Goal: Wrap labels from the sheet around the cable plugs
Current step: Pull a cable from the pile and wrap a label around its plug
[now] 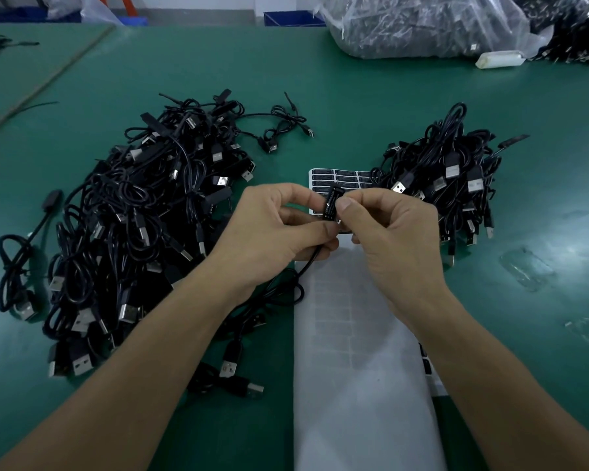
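My left hand (pixel 279 226) and my right hand (pixel 391 229) meet above the label sheet (pixel 354 334), both pinching one small black cable plug (pixel 331 203). A black label with white print lies around the plug. The plug's black cable (pixel 308 266) drops from under my left hand onto the sheet's left edge. The sheet is a long white backing strip; black labels remain at its far end (pixel 340 176), and the near rows are peeled bare.
A large heap of black USB cables (pixel 133 226) lies left on the green table (pixel 320 107). A smaller heap of cables (pixel 453 178) sits to the right of the sheet. Clear plastic bags of cables (pixel 422 25) stand at the back right.
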A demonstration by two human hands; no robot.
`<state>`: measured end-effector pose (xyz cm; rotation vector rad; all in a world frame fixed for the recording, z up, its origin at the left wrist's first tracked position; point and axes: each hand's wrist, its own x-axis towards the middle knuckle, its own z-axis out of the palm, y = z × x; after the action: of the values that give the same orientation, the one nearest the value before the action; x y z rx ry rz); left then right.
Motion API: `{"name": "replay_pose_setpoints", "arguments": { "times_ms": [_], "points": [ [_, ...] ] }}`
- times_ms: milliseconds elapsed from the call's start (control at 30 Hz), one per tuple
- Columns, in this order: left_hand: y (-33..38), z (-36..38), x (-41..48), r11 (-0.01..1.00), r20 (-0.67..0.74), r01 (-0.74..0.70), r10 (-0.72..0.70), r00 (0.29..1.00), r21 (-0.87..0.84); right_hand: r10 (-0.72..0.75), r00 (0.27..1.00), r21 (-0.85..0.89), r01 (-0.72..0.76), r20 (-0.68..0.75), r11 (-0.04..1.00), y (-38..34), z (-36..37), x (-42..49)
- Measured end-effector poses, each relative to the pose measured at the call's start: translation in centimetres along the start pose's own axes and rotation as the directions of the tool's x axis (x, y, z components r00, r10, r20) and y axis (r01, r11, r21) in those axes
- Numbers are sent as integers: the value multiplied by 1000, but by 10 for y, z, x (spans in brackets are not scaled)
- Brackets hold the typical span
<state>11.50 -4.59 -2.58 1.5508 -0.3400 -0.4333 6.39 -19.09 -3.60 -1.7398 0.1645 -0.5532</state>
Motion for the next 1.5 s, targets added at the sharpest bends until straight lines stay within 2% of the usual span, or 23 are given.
{"name": "replay_pose_setpoints", "arguments": {
  "times_ms": [1000,1500],
  "points": [
    [1,4,-2,997,36,38,-36,999,-68,-25,998,11,26,-53,1000,2,2,-2],
    [3,4,-3,998,-3,34,-34,999,-51,-36,999,-15,35,-8,999,-1,1,0]
  ]
}}
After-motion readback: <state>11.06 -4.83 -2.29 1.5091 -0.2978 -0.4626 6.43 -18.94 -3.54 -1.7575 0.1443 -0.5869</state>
